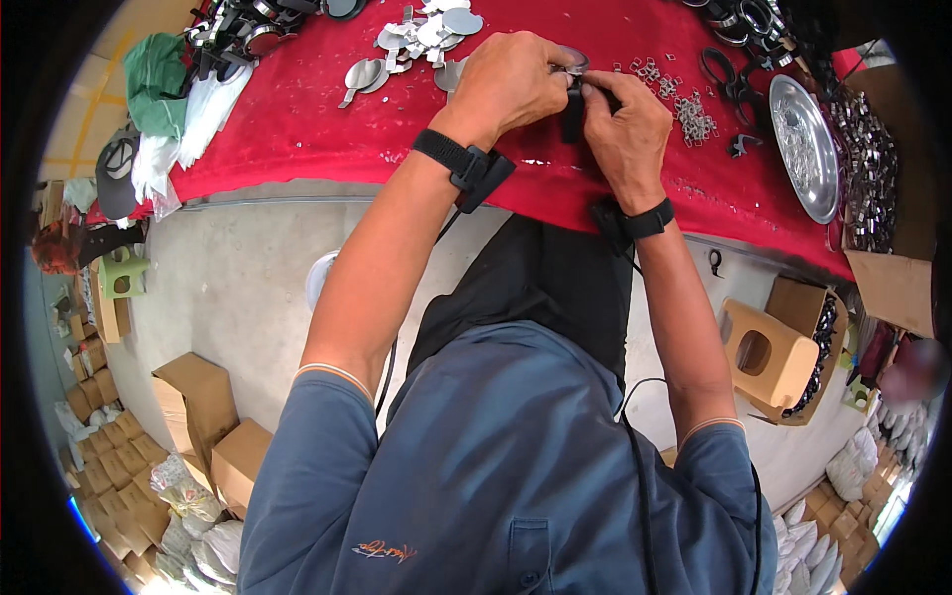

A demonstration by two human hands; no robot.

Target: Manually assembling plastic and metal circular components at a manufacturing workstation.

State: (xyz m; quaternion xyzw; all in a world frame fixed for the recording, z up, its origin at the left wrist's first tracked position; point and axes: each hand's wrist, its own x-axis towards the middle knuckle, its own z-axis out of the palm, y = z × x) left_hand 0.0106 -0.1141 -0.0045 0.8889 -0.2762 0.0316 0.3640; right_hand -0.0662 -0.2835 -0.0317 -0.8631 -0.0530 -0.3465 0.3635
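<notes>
My left hand (511, 84) and my right hand (627, 129) meet above the red-covered table. Between them is a small piece with a round, shiny metal end (572, 59) and a dark, strap-like part (572, 119) that hangs down. The left fingers close around the metal end. On its right side, the right thumb and fingers pinch the piece; their tips partly hide it. Flat round silver discs with tabs (431, 35) lie in a pile beyond my left hand. Many small square metal loops (694, 119) are scattered to the right of my right hand.
An oval metal tray (805, 149) holding small shiny parts is at the table's right side. Black curved pieces (729, 84) lie nearby. Black and metal parts (248, 35) are heaped far left, beside green and white bags (156, 84). A tan plastic stool (769, 352) stands at lower right.
</notes>
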